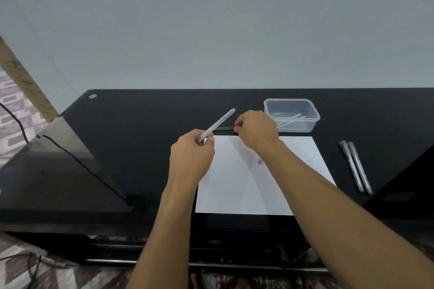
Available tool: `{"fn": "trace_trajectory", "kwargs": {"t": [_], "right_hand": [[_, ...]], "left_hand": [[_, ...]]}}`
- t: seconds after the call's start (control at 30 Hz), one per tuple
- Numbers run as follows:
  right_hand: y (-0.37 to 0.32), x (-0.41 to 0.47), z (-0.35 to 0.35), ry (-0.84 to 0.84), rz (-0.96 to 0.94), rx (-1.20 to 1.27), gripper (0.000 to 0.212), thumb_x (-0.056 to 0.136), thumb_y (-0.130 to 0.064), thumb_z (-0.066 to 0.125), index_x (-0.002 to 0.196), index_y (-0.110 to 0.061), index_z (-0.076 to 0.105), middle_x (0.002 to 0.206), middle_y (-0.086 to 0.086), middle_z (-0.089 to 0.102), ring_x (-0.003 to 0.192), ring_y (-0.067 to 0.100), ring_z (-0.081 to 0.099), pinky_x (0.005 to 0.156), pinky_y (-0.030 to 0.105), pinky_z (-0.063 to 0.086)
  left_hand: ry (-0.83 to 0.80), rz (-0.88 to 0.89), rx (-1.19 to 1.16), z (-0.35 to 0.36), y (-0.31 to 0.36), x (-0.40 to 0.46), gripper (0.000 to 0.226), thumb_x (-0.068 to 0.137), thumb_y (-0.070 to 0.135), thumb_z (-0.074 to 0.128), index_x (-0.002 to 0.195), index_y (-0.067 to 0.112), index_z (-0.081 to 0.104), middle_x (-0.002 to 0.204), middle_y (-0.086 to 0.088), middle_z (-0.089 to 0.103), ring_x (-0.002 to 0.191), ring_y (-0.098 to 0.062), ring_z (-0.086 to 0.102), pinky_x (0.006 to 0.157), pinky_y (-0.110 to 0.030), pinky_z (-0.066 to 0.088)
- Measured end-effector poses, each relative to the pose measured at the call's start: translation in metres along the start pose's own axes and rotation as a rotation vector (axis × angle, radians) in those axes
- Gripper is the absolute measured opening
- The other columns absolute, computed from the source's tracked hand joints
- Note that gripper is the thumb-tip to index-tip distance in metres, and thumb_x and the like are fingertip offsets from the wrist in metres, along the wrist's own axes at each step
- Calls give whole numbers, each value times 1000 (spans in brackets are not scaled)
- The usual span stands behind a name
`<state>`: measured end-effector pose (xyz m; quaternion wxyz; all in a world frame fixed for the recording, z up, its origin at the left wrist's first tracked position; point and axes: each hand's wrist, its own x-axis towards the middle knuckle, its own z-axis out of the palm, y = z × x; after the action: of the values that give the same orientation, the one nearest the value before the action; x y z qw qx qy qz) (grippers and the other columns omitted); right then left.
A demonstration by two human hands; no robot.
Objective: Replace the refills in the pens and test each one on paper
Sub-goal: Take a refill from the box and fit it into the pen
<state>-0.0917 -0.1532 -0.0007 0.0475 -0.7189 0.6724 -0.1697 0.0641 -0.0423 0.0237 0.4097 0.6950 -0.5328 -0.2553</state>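
Black desk (145, 148), pen barrel (218, 123) pinched in left fingers (206, 139)

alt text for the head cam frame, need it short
A person's left hand holds a clear pen barrel angled up over a black desk while the right hand pinches thin dark refills beyond a white paper sheet. A clear plastic tub and two pens lie right.

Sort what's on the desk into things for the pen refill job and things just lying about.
For the job: pen barrel in left hand; refills at right hand; paper; two pens; tub of refills.

Lying about: black cable; round cap.
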Motion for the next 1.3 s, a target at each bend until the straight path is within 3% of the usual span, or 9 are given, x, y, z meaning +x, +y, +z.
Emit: {"fn": "trace_trajectory", "kwargs": {"t": [0.1,0.3,0.63,0.8,0.93,1.07,1.13,1.2,1.3], "right_hand": [[-2,10,5,-45,2,-49,16,100,-27,68,106,-23,82,103,2,79,92,26,73,71,32,51],[-4,21,7,-93,-8,-122,13,98,-23,71,107,-21,80,103,6,79,92,29,74,82,41,63],[-6,22,11,-98,-104,-295,17,94,-11,64,105,-19,75,98,3,74,85,27,72,78,38,62],[-4,20,13,-62,-107,-260,14,97,-15,65,104,-19,77,97,3,75,82,26,73,78,38,63],[-3,19,5,5,-134,-217,14,98,-16,66,104,-20,78,100,3,71,82,26,71,73,35,59],[-2,11,-18,141,-114,-62,15,102,-24,62,102,-23,77,107,1,63,92,27,64,73,38,53],[1,-2,-35,189,-58,81,16,102,-26,61,103,-22,77,103,-2,71,103,25,62,80,40,54],[4,-18,-48,200,22,282,15,102,-25,61,103,-23,75,95,-6,76,99,21,67,83,41,57],[14,-50,-65,192,124,584,11,103,-21,62,106,-25,71,90,-9,78,84,5,71,66,22,54]], "left_hand": [[6,-9,-30,-6,-2,2,16,99,33,56,100,26,71,72,4,64,61,-12,57,63,-33,56],[8,-2,-50,-8,-1,5,17,98,32,57,101,25,72,69,7,61,59,-10,54,56,-24,46],[1,-4,-65,-7,1,3,18,98,33,57,104,25,72,73,4,64,63,-12,58,61,-28,53],[-5,-6,-44,-5,2,3,19,98,35,57,106,26,72,71,5,62,60,-10,55,57,-24,47],[-5,-15,-37,-6,2,3,17,98,33,57,105,26,71,75,4,65,63,-12,58,61,-26,53],[-12,-11,-39,-9,2,2,16,98,33,57,102,26,71,72,4,63,60,-12,55,61,-28,52],[-19,-6,-35,-9,3,1,16,98,34,56,100,26,70,70,3,62,59,-13,54,61,-30,53],[-39,-4,-24,-9,3,-1,17,98,36,55,97,27,69,67,3,58,57,-12,51,57,-29,50],[-85,1,-13,-6,9,-7,26,99,44,52,87,25,65,64,6,51,56,-9,45,52,-24,40]]}}
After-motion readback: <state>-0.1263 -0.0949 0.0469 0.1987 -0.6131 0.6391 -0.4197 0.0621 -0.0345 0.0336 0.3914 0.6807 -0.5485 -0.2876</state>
